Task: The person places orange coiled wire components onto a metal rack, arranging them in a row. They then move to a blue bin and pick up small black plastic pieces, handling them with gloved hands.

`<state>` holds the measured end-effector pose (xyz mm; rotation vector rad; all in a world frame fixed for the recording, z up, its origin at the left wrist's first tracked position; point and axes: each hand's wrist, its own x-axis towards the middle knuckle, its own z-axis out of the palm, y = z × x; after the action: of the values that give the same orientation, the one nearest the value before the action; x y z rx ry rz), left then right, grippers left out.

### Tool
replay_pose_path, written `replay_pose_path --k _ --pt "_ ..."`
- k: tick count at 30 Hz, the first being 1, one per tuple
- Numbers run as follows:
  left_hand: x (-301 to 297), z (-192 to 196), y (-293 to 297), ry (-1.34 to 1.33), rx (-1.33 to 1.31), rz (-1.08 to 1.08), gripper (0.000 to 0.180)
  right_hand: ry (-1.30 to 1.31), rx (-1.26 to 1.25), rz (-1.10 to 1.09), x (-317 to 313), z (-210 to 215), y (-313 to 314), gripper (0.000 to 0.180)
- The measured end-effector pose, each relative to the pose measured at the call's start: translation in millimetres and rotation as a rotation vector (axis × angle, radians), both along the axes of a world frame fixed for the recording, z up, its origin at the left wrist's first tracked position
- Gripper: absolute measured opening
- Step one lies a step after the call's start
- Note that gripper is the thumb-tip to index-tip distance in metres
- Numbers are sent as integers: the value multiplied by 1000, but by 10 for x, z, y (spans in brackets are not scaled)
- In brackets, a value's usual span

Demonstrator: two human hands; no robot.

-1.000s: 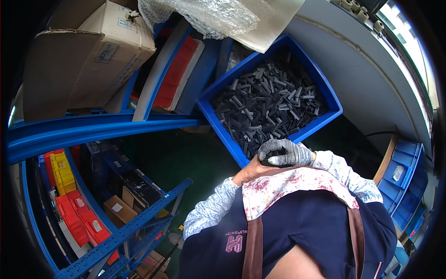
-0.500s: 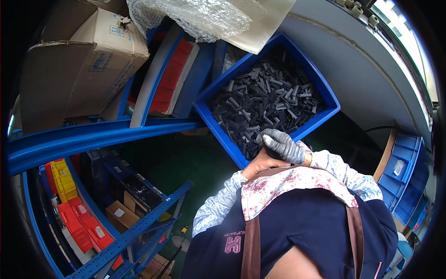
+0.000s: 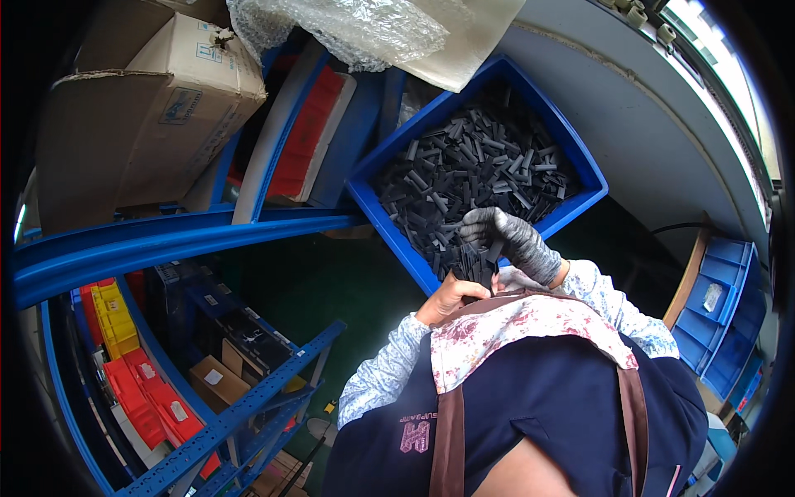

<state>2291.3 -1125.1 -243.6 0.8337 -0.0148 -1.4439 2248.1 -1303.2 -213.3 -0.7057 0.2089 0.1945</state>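
Note:
A deep blue bin [image 3: 571,124] holds a heap of short black strip-like pieces [image 3: 497,170], some with a grey sheen. At the bin's near corner my bare left hand [image 3: 451,300] is closed round a bunch of these black pieces [image 3: 474,267], which stand up out of it. Just right of the bunch is my right hand [image 3: 522,247], in a grey knitted glove with its fingers curled. One black piece [image 3: 495,251] shows beneath those fingers, apparently gripped by them. The apron's floral top [image 3: 530,323] hides the lower part of my left hand.
Left of the bin runs a blue shelf beam [image 3: 182,248], with a large cardboard box [image 3: 124,141] above it. Bubble wrap [image 3: 348,33] hangs over the bin's far side. Red bins [image 3: 145,398] stand on racking at lower left. A blue tray [image 3: 712,306] is at right.
My right hand has lifted and drawn apart from my left, its fingers bent. The bunch of black pieces in my left hand now shows. My left hand has shifted slightly left.

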Motion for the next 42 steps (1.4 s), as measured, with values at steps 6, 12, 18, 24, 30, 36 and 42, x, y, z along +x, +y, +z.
replay_pose_path --k 6,12,18,24,30,36,42 --pt "41 33 -134 286 -17 280 36 58 -26 -163 -13 -40 -8 63" --pt "-5 -171 -91 224 -18 225 36 -192 -828 -196 -79 -102 252 38" --pt "17 -102 -117 365 11 295 35 -99 -238 -52 -95 113 128 49" --pt "-11 -140 -119 328 30 317 32 -412 -780 -64 -122 -61 147 58" --pt "52 -100 -195 82 25 198 42 -76 -326 -237 -35 -102 233 45" --pt "30 134 -196 100 9 113 45 -85 -689 -52 -33 -48 139 40" --pt "-30 221 -263 190 65 54 64 -182 -353 125 41 -15 44 43"
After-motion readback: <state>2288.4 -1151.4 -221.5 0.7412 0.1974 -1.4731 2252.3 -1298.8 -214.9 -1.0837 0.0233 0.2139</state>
